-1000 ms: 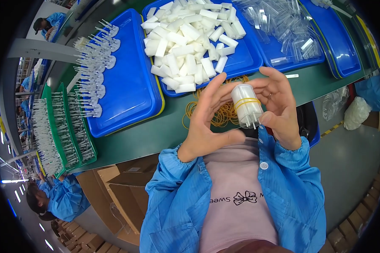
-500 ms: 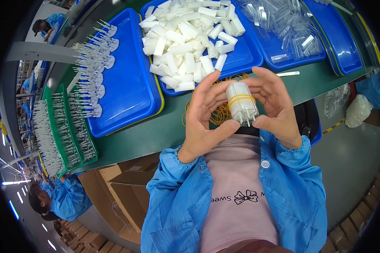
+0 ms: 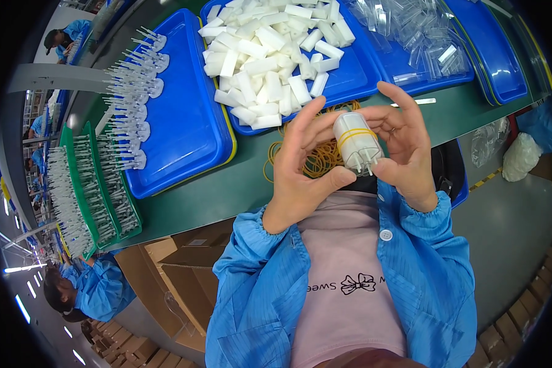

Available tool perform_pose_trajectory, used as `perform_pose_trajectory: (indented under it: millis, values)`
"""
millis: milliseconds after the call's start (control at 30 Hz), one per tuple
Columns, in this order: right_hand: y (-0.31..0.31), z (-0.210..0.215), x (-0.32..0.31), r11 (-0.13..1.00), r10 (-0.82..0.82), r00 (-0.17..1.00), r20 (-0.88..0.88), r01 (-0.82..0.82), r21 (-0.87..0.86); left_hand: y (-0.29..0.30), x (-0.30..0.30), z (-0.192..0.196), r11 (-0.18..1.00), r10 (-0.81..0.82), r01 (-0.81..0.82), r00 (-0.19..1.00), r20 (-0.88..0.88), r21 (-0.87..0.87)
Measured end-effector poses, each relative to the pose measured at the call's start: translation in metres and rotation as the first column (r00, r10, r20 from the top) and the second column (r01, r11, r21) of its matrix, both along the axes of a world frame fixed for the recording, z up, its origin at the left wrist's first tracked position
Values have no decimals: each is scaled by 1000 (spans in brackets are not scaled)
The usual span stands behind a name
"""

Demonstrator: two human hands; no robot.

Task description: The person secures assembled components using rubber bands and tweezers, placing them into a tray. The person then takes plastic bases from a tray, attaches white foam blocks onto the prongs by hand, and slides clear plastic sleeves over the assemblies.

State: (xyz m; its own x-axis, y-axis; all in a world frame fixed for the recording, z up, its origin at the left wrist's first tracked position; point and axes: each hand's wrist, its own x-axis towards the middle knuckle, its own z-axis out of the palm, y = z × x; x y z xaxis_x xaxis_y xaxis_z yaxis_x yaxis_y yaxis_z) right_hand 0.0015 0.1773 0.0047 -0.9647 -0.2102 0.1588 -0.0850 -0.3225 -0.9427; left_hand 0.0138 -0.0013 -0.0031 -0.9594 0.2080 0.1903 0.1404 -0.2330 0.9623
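Note:
Between my two hands is a whitish, translucent cylindrical bundle with yellow rubber bands wound around its middle. Small prongs show at its lower end, which tilts toward me. My right hand grips it with the thumb at the pronged end and fingers curled behind. On the other side, my left hand has its fingers at the bundle's upper left side, its thumb lying near the lower end. Both index fingers stick up. Loose yellow rubber bands lie on the green table behind my left hand.
Blue trays hold white blocks and clear plastic pieces. At left, thin-stemmed parts line a blue tray beside a green rack. Cardboard boxes stand below the table. Another person in blue sits at lower left.
The bundle has shifted slightly to the right and tilted, its pronged end swinging rightward. My left thumb has moved a little off that end.

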Motion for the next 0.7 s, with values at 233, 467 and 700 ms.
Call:
perform_pose_trajectory:
  millis: [233, 467, 700]
  values:
    - [-3, 1, 1, 992, 54, 986, 158, -36, -119, 0, -9, 0, 789, -5, -425, 717, -697, -443]
    - [-5, -3, 5, 989, 118, 986, 115, -106, -105, 12, -15, -13, 882, 11, -334, 720, -694, -332]
    - [20, 8, -14, 810, -44, 940, -338, 232, 539, -2, 0, -1, 984, 144, -156, 981, 133, 88]
